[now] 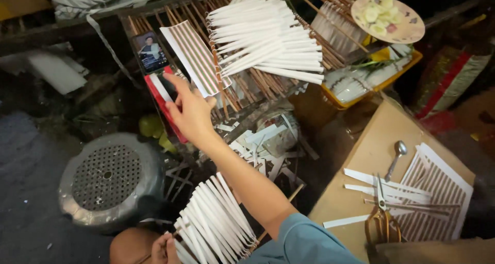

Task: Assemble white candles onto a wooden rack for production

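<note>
White paper sticks (pixel 216 225), fanned out like a hand of cards, sit low in the view, gripped at their near ends by the left hand (pixel 164 247), whose fingers curl shut around the bunch just above the person's knee. The right hand (pixel 191 112) is stretched out well away from that fan, up toward a slatted wooden rack (pixel 242 91). Its fingers are spread and loose, gripping nothing; the fingertips touch a phone (pixel 151 53) in a red case that leans against the rack's left end with its screen lit.

Just right of the phone, a striped sheet of paper (pixel 195 55) lies tilted on the rack, and beside it rests a big heap of finished white sticks (pixel 268 35). A patterned plate (pixel 388 18) holding pale slices sits at the rack's upper right corner.

To the right, a cardboard board (pixel 368 156) bears scissors (pixel 381 212) with yellowish handles, a metal spoon (pixel 397 156), a few cut paper strips and another striped sheet (pixel 438 192). A round perforated metal cover (pixel 106 177) lies on the dark ground at left, and paper scraps (pixel 263 145) litter the space below the rack.
</note>
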